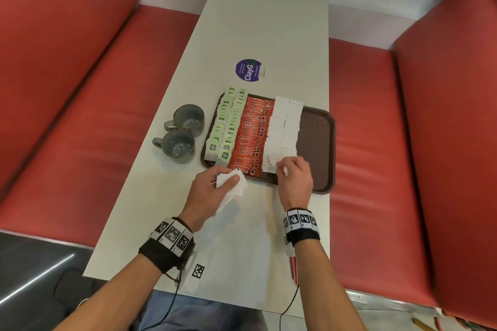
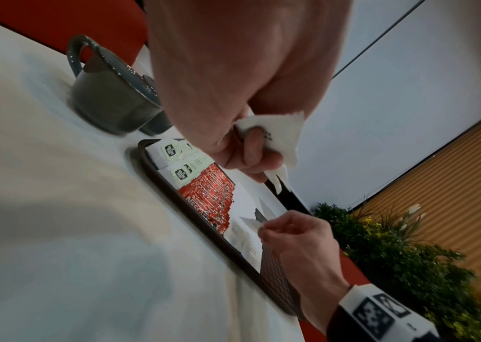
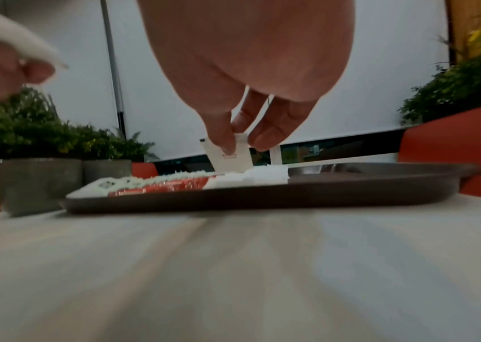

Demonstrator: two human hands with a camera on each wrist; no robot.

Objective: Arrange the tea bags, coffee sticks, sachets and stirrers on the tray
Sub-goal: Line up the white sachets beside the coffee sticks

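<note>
Over the tray's near edge, I pinch one sachet upright in my right hand; my left hand, beside it, clutches spares.

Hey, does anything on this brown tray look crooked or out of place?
Mostly tidy. The far ends of the green tea bag rows and white sachet rows overhang the brown tray's far rim. Its right side is bare.
</note>
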